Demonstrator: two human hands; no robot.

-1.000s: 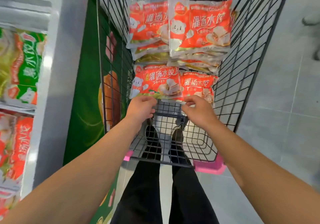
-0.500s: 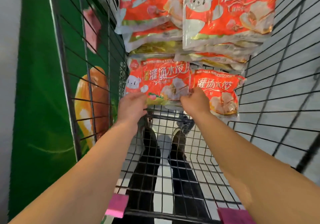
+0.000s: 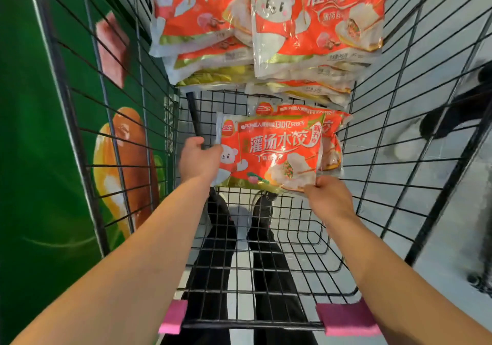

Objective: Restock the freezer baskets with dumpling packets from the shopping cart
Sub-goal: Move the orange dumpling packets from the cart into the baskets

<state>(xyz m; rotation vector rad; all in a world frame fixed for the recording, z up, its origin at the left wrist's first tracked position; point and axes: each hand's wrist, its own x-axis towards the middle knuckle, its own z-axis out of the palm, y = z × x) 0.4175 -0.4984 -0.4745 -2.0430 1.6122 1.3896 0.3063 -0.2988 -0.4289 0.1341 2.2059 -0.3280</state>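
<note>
I look down into a black wire shopping cart (image 3: 399, 137). An orange-red dumpling packet (image 3: 271, 153) is lifted off the cart floor, held by both hands. My left hand (image 3: 198, 159) grips its lower left edge. My right hand (image 3: 326, 198) pinches its lower right corner. A second packet (image 3: 331, 129) lies just behind it, mostly hidden. Farther in, a stack of the same packets (image 3: 266, 25) fills the cart's far end.
A green freezer side with a food picture (image 3: 40, 158) stands close against the cart's left wall. Pink bumpers (image 3: 346, 320) mark the cart's near rim. Grey tiled floor lies to the right, where someone else's dark shoes (image 3: 452, 115) show through the wires.
My head has moved closer over the cart. Both hands have raised the front packet off the cart floor and shifted it right, so it now overlaps the packet beside it.
</note>
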